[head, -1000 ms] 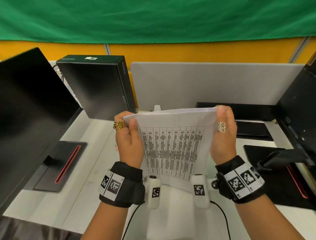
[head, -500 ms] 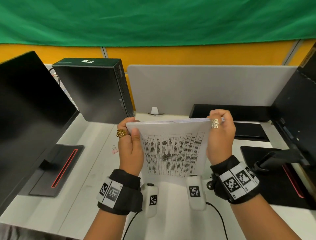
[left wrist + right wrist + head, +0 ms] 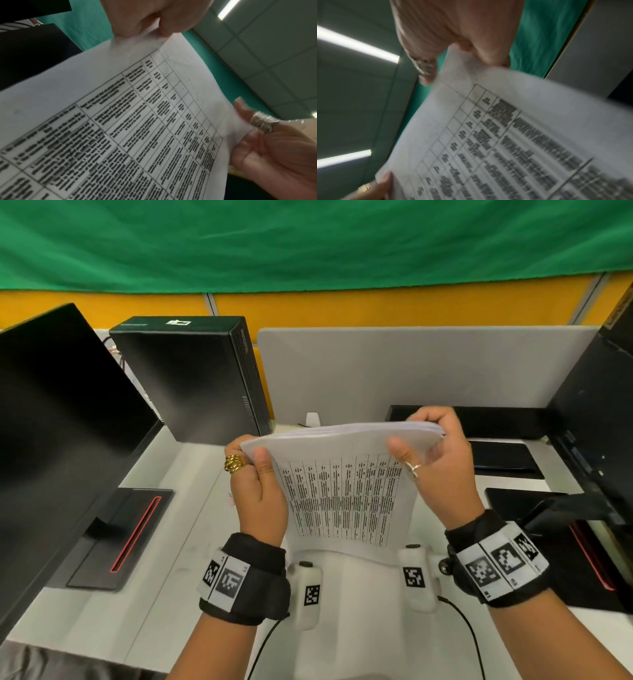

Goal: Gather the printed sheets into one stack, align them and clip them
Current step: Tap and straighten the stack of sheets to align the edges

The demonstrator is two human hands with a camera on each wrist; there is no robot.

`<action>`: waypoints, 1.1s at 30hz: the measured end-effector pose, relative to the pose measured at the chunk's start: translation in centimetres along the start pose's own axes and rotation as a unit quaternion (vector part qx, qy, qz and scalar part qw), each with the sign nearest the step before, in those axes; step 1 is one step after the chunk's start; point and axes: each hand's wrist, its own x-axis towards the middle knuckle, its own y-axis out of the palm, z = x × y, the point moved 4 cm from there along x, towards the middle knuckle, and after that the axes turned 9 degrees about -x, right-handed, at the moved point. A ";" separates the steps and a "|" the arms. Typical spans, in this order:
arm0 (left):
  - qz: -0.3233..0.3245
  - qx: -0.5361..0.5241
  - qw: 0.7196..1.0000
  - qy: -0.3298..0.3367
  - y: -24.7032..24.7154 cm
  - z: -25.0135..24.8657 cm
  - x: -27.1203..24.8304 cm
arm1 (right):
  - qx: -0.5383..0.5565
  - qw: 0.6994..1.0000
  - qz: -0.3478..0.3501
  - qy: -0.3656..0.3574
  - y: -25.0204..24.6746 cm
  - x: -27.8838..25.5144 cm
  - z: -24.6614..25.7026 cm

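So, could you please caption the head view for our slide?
Both hands, left and right, hold the printed sheets upright above the desk.

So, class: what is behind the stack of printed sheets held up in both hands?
Behind the stack of printed sheets, the desk and grey divider panel show. Fingers of the left hand and right hand are mostly hidden behind it.

L grip: thumb+fingers pinched, raised | R grip: same, wrist cocked inward

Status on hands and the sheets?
Left hand and right hand both grip the paper stack, upright over the desk. No clip on it. Nothing in the way.
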 end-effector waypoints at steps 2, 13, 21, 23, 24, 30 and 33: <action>0.012 0.011 1.000 -0.021 0.0 0.8 -0.6 | -0.042 0.999 0.002 0.013 0.3 -0.7 -1.3; 0.001 0.035 0.999 0.028 0.8 -0.3 -0.8 | -0.038 0.997 -0.071 -0.021 0.0 -1.0 -0.2; 0.020 0.046 0.998 -0.031 1.5 1.3 -0.8 | -0.026 0.999 -0.047 0.006 0.2 -1.4 -1.2; 0.020 0.044 0.999 -0.018 1.4 0.8 -0.8 | -0.024 0.999 -0.048 -0.001 -0.2 -1.3 -0.9; 0.023 0.044 0.999 -0.017 1.5 0.7 -0.9 | -0.027 0.998 -0.051 -0.002 -0.4 -1.4 -0.9; 0.027 0.057 0.997 -0.033 1.4 1.5 -1.2 | -0.021 0.998 -0.047 0.019 -0.1 -2.3 -2.1; 0.021 0.061 0.998 -0.009 1.5 0.7 -0.2 | 0.007 0.999 -0.033 0.017 -0.4 -2.0 -2.3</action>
